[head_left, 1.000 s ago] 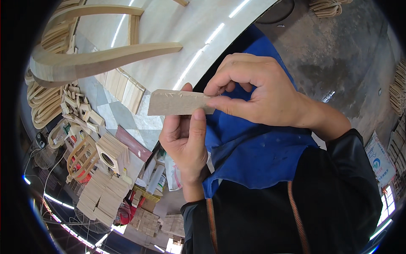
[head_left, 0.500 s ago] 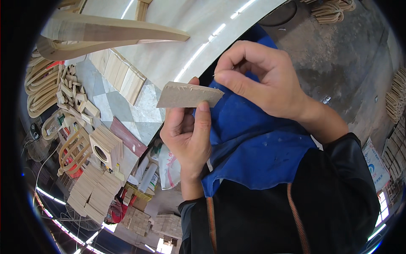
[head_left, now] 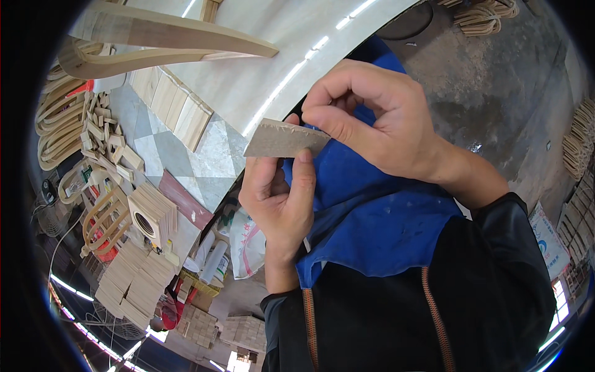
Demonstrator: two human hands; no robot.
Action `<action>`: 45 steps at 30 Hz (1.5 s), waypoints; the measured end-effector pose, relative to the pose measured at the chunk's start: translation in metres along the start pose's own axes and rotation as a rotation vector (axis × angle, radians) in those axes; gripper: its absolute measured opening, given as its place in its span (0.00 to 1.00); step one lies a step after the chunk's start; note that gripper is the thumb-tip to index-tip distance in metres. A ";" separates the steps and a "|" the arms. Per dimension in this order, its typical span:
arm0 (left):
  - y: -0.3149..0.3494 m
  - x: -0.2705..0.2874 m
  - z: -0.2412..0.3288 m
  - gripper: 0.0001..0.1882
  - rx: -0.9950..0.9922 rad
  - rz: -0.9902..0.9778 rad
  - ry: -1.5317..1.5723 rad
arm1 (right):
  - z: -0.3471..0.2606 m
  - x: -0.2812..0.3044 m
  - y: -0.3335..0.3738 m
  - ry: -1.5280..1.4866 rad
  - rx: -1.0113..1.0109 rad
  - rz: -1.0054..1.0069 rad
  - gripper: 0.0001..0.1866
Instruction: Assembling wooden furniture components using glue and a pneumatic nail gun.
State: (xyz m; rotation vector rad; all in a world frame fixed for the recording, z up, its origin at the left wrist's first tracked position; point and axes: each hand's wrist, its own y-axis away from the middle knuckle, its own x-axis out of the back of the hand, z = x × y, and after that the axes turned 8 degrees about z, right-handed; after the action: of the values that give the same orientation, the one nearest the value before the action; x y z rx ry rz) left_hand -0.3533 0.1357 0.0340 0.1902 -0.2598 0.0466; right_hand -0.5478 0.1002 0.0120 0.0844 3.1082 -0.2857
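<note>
Strip position: a thin grey strip [head_left: 284,139] is held in the air between both hands, above the blue apron [head_left: 365,211], beside the worktop [head_left: 248,68].
Left hand [head_left: 279,198]: palm toward the camera, thumb upright; its tip touches the strip's lower edge. Fingers closed behind the strip.
Right hand [head_left: 372,121]: comes from the right, wrist bent, fingers curled; thumb and forefinger pinch the strip's right end.
Strip material: flat, narrow, dull grey, upper edge ragged, left end cut at a slant.
Surroundings: pale curved wood parts [head_left: 167,37] lie on the worktop; small wood blocks [head_left: 108,133] lie to the left.
</note>
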 end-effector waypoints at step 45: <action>-0.007 0.027 0.008 0.13 0.196 -0.216 0.356 | -0.009 0.020 -0.006 -0.761 -0.713 -0.294 0.05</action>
State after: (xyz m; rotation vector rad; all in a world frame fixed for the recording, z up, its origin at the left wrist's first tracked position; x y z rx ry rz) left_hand -0.3288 0.1277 0.0474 0.3988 0.1217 -0.1081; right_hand -0.5681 0.0968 0.0217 -0.3925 2.2737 0.6382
